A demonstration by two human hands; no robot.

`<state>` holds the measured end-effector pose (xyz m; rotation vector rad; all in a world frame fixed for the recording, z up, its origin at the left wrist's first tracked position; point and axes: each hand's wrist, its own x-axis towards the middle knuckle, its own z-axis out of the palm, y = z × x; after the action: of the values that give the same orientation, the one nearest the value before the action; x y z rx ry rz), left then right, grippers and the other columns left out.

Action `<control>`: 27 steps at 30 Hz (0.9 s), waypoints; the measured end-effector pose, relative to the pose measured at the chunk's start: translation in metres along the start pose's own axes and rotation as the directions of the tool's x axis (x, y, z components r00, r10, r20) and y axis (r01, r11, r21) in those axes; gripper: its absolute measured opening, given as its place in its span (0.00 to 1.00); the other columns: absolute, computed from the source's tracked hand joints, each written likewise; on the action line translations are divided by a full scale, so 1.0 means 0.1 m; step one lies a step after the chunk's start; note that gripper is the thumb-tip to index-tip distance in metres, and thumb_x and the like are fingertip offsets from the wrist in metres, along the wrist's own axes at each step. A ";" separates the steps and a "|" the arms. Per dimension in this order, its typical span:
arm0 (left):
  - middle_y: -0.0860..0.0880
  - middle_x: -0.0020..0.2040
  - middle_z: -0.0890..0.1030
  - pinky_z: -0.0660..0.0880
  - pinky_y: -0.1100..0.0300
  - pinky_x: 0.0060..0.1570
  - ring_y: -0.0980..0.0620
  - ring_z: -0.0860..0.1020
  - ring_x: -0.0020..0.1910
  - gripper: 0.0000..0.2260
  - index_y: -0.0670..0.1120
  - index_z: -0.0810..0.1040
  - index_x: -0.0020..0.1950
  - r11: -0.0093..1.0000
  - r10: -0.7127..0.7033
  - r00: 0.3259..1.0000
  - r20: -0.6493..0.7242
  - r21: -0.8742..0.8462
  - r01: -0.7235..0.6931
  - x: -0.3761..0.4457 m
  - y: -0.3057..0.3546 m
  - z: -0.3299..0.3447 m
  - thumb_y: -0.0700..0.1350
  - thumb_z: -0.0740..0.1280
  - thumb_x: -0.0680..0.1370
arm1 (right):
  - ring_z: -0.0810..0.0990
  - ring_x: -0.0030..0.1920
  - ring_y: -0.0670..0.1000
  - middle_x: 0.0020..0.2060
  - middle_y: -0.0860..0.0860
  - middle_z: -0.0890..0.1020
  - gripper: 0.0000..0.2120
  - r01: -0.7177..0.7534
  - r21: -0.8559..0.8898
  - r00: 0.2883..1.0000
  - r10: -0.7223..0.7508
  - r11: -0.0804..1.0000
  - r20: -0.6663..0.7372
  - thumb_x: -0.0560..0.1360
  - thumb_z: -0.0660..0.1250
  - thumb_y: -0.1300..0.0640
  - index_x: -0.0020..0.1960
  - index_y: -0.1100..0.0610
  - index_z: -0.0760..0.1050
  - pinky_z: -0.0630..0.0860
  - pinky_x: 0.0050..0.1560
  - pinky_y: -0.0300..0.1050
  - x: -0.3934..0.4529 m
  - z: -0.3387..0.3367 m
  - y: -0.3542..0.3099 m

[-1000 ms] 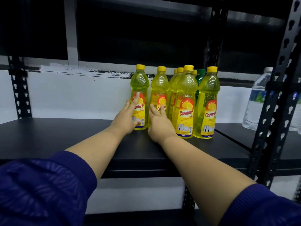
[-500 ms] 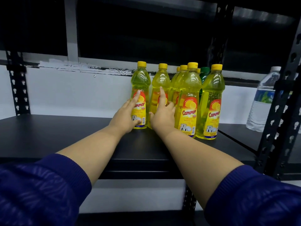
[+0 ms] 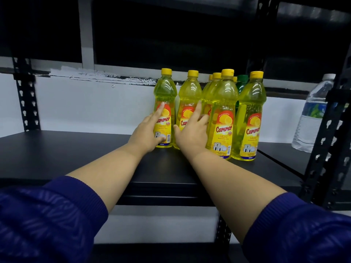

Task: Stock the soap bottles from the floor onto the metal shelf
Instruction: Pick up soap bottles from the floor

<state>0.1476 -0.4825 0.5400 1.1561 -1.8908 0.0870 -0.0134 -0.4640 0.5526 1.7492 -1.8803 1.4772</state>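
Several yellow soap bottles with yellow caps stand upright in a cluster on the black metal shelf [image 3: 66, 150]. My left hand [image 3: 147, 132] is cupped around the lower part of the leftmost soap bottle [image 3: 166, 92], one finger pointing up along its label. My right hand [image 3: 191, 134] is wrapped on the second soap bottle [image 3: 190, 93], thumb to its left and fingers reaching between it and the front bottle [image 3: 225, 103]. Another yellow bottle [image 3: 252, 103] stands at the right, and a green-capped bottle [image 3: 242, 80] is mostly hidden behind the cluster.
A clear water bottle [image 3: 313, 114] stands on the neighbouring shelf section at the right, behind a black perforated upright [image 3: 326, 133]. Another upright [image 3: 26, 99] rises at the back left. The left half of the shelf surface is bare. A white wall lies behind.
My right hand has slid up from the base of the second bottle onto its label. My left hand has stayed on the leftmost bottle.
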 end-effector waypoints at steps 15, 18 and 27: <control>0.46 0.74 0.70 0.77 0.46 0.66 0.46 0.74 0.70 0.53 0.67 0.46 0.83 0.998 -0.004 1.000 0.016 -0.059 0.005 0.02 0.05 0.03 0.42 0.80 0.74 | 0.62 0.79 0.63 0.81 0.63 0.56 0.57 0.064 -0.180 0.998 -0.058 0.982 0.041 0.77 0.75 0.47 0.83 0.43 0.30 0.78 0.63 0.55 -0.01 0.01 -0.02; 0.46 0.74 0.70 0.76 0.48 0.67 0.46 0.74 0.69 0.52 0.67 0.46 0.83 0.998 0.002 1.000 0.015 -0.062 -0.001 0.01 0.06 0.04 0.42 0.79 0.74 | 0.60 0.79 0.63 0.81 0.62 0.54 0.57 0.064 -0.161 0.995 -0.052 0.985 0.082 0.77 0.75 0.48 0.83 0.42 0.30 0.78 0.63 0.56 -0.02 -0.05 -0.02; 0.45 0.70 0.72 0.74 0.53 0.65 0.46 0.74 0.68 0.53 0.68 0.45 0.82 0.997 -0.026 0.999 0.030 -0.069 0.028 -0.03 0.09 0.00 0.42 0.79 0.74 | 0.58 0.82 0.62 0.83 0.56 0.59 0.40 0.492 -0.329 0.821 -0.555 0.806 -0.132 0.76 0.69 0.54 0.85 0.49 0.56 0.65 0.78 0.63 -0.12 -0.82 0.31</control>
<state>0.1416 -0.4752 0.5415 1.1409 -1.8879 -0.0105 -0.0739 -0.4019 0.5679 1.6950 -1.2632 1.0742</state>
